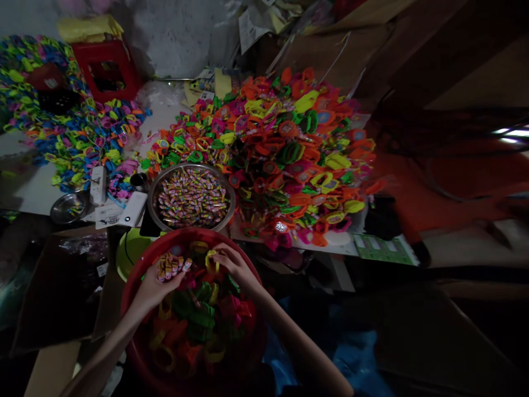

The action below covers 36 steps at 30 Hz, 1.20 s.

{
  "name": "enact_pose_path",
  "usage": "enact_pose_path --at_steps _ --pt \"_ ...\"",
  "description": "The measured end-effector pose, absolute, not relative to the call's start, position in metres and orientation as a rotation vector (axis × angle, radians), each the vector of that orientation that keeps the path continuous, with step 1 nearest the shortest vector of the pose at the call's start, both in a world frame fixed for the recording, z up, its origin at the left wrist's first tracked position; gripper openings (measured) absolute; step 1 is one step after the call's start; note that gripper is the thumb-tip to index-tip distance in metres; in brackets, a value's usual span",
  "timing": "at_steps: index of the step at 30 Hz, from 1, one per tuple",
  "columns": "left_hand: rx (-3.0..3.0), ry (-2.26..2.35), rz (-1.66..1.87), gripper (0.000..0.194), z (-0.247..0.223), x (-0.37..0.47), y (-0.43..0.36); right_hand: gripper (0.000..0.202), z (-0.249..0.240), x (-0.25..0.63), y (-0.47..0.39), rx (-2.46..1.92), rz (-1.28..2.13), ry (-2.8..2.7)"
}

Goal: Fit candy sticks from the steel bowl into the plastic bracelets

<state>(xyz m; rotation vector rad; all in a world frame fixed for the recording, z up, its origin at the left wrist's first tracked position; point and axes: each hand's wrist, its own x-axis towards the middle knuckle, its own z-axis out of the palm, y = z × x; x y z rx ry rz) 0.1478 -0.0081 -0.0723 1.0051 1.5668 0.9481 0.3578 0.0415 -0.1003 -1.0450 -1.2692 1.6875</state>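
Note:
My left hand [163,281] is closed around a bunch of small wrapped candy rolls [173,266], their ends pointing up. With its fingertips, my right hand [233,266] pinches a yellow plastic toy watch [212,262]. Both hands are over a red plastic tub [136,275], which holds a loose heap of orange, green, yellow and pink toy watches [198,317]. Just behind the tub stands a round metal bowl [152,207] full of the same kind of wrapped candy rolls [194,196].
A large pile of bright toy watches [297,160] covers the table behind. More blue and green pieces [78,143] lie at left, near a red stool [128,66]. A power strip [98,184], white power bank [135,208] and small metal bowl [68,208] sit along the edge.

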Motion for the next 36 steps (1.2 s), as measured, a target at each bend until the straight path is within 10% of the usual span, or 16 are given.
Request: enact_pose_path --at_steps 36 --pt "1.141 1.404 0.738 0.049 -0.064 0.141 0.003 0.014 -0.072 0.339 0.068 -0.56 0.409 -2.583"
